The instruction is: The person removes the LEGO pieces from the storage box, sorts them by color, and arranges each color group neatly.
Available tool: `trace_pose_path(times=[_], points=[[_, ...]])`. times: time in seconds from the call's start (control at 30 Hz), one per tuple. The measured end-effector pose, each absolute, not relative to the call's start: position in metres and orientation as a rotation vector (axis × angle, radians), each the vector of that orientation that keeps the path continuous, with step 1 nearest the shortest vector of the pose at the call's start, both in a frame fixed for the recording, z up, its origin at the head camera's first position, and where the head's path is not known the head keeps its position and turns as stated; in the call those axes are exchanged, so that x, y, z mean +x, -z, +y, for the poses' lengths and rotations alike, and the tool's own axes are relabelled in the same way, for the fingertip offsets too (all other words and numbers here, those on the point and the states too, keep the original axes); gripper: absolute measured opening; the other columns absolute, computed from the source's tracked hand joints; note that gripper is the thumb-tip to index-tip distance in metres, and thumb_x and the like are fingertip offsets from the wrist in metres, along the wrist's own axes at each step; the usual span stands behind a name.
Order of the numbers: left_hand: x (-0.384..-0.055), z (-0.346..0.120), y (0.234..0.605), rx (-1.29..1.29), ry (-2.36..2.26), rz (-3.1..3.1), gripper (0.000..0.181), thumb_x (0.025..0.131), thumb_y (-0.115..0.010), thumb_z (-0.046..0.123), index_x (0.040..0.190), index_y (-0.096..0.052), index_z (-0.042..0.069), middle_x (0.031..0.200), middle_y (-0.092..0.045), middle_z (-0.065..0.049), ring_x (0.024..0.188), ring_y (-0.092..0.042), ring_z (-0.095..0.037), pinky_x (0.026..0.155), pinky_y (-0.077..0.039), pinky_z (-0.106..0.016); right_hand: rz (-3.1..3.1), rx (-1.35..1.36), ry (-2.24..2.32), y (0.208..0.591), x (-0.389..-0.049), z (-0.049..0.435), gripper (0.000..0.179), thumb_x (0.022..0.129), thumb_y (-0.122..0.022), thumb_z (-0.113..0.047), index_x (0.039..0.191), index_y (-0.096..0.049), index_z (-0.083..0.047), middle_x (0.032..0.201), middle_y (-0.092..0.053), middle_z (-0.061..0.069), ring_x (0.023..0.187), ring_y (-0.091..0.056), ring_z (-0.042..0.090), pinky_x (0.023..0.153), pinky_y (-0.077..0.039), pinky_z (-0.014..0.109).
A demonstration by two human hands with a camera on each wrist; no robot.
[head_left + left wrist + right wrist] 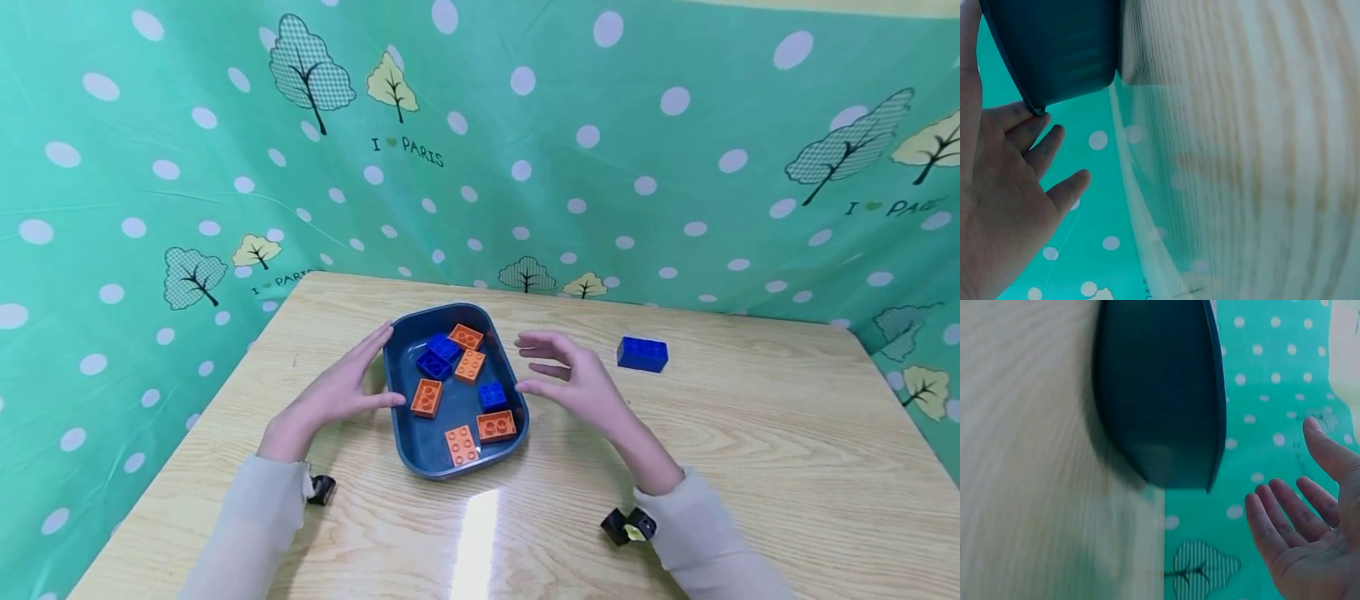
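Both the left hand point(341, 387) and the right hand point(573, 375) have extended fingers and grip nothing; they flank the box point(457, 404) on the table point(750, 400), the left touching its rim, the right just beside the opposite side. Judged by its look, it should be light, stiff plastic with smooth, possibly slippery walls; hold it under the rim at both long sides, level, because five orange bricks point(427, 398) and three blue bricks point(492, 397) lie loose inside. Farther off, a lone blue brick point(642, 355) rests before the spotted curtain point(495, 221).
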State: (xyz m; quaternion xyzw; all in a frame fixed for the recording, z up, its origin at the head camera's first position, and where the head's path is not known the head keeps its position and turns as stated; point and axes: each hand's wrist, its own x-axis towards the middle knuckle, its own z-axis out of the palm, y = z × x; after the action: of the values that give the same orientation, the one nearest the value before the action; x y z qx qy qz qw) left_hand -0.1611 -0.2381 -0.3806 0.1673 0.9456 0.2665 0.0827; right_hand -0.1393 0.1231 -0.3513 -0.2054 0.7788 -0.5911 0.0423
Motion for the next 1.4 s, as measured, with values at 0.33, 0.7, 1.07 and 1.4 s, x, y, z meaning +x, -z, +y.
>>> trace_pose_path(times=[0.33,0.7,1.07,1.4], points=[[-0.162,-0.238,0.381,0.506,-0.796,2.826,0.108,0.082,-0.078,0.047,0.162,-0.013,0.015,0.169,-0.011,-0.010,0.153,-0.018,-0.042,0.119,-0.026,-0.064,2.247,-0.699,1.709,0.350,-0.128,0.091,0.059,0.088,-0.075,-0.006,0.141,-0.050,-0.007,0.147,-0.052,0.016,0.136,-0.050,0.037,0.108,-0.049,0.047],[-0.162,-0.237,0.381,0.491,-0.804,2.823,0.107,0.083,-0.078,0.048,0.162,-0.013,0.016,0.169,-0.011,-0.010,0.153,-0.018,-0.042,0.119,-0.026,-0.065,2.367,-0.748,1.313,0.346,-0.124,0.061,0.070,0.091,-0.073,-0.033,0.151,-0.040,-0.019,0.158,-0.040,0.007,0.148,-0.036,0.032,0.120,-0.033,0.056],[-0.161,-0.237,0.382,0.490,-0.815,2.827,0.109,0.081,-0.080,0.047,0.162,-0.012,0.019,0.170,-0.010,-0.008,0.153,-0.019,-0.041,0.118,-0.027,-0.064,2.499,-0.630,1.245,0.359,-0.124,0.044,0.064,0.089,-0.076,-0.015,0.145,-0.047,-0.013,0.148,-0.046,0.011,0.140,-0.044,0.031,0.116,-0.041,0.051],[-0.159,-0.239,0.382,0.594,-0.840,2.857,0.108,0.081,-0.080,0.046,0.160,-0.018,0.008,0.168,-0.015,-0.014,0.152,-0.022,-0.042,0.120,-0.028,-0.061,2.511,-0.518,1.099,0.366,-0.127,0.027,0.057,0.088,-0.073,-0.001,0.141,-0.052,-0.004,0.141,-0.053,0.014,0.117,-0.066,0.026,0.096,-0.058,0.035]])
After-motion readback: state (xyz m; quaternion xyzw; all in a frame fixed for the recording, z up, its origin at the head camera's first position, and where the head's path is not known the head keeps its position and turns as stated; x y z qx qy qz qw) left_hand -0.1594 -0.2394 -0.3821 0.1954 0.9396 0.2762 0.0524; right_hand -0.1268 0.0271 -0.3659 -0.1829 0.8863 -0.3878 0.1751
